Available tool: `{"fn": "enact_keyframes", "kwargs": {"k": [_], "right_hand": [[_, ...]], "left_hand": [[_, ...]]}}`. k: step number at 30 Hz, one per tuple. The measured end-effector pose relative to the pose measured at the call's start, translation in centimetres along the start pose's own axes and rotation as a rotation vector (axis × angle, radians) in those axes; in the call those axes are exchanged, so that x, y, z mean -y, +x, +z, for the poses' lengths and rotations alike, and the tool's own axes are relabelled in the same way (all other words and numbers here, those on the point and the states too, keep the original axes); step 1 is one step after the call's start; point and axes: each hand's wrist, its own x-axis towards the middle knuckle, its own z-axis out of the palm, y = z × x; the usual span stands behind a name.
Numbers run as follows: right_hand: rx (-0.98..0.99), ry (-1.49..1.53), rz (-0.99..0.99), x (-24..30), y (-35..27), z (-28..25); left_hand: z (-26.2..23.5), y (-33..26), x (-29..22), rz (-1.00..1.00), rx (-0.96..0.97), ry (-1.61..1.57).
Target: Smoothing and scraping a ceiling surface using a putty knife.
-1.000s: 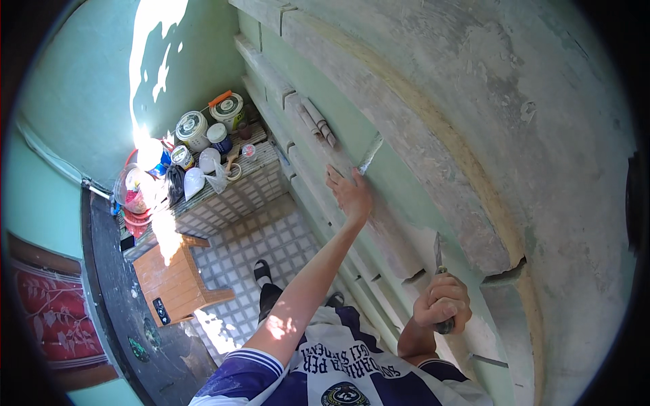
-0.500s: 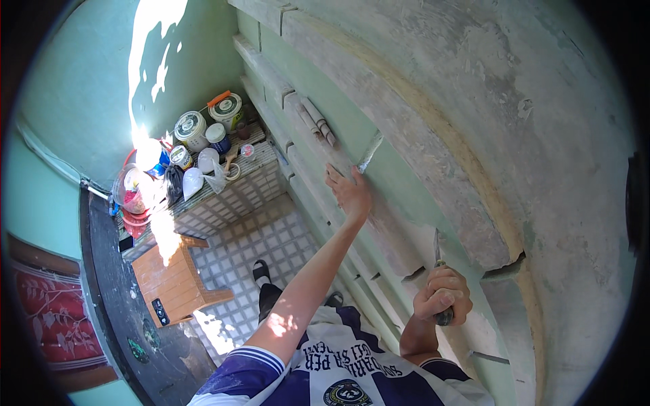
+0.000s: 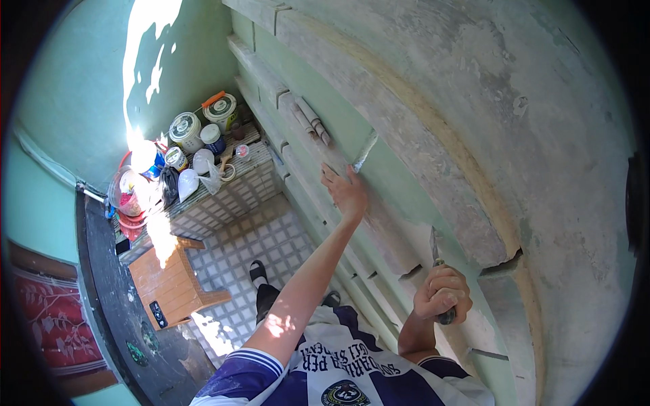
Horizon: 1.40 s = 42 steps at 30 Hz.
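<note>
My left hand [image 3: 345, 191] reaches forward and rests on the green panelled surface [image 3: 318, 101]. A narrow pale blade or strip [image 3: 364, 151] sticks up from its fingers; I cannot tell whether the hand grips it. My right hand [image 3: 443, 294] is closed around the dark handle of a scraper, close to my chest. The scraper's metal blade [image 3: 433, 243] points up against the green surface, beside a notch in the worn grey and cream band [image 3: 433, 128].
Far below lies a checked tile floor [image 3: 271, 237] with my foot [image 3: 257, 272] on it. A tiled ledge [image 3: 223, 193] carries paint tubs, jars and bags. An orange wooden stool [image 3: 172, 281] stands by a dark door [image 3: 108, 304].
</note>
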Motion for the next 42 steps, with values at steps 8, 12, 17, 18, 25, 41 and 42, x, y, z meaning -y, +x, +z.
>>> {"fn": "enact_keyframes", "kwargs": {"k": [8, 12, 17, 18, 25, 41, 42], "right_hand": [[0.046, 0.015, -0.027, 0.0, -0.6, -0.7], [-0.089, 0.169, 0.154, 1.0, -0.1, -0.6], [-0.083, 0.145, 0.042, -0.1, -1.2, -0.9], [-0.075, 0.148, 0.022, -0.4, -1.4, -0.8], [-0.072, 0.194, 0.085, -0.8, -0.8, -0.5], [0.025, -0.009, 0.198, -2.9, -1.6, 0.2], [0.023, -0.009, 0.196, -2.3, -1.5, 0.0]], "left_hand": [[-0.1, -0.2, -0.5, -0.015, 0.029, 0.014], [-0.2, 0.2, 0.2, -0.013, 0.028, 0.033], [-0.1, 0.1, -0.1, -0.008, 0.031, 0.053], [-0.1, 0.0, -0.3, -0.027, 0.051, 0.062], [-0.2, 0.2, -0.1, -0.022, 0.034, 0.046], [-0.1, 0.2, -0.1, 0.005, 0.037, 0.035], [-0.1, 0.2, -0.1, 0.008, 0.027, 0.036]]}}
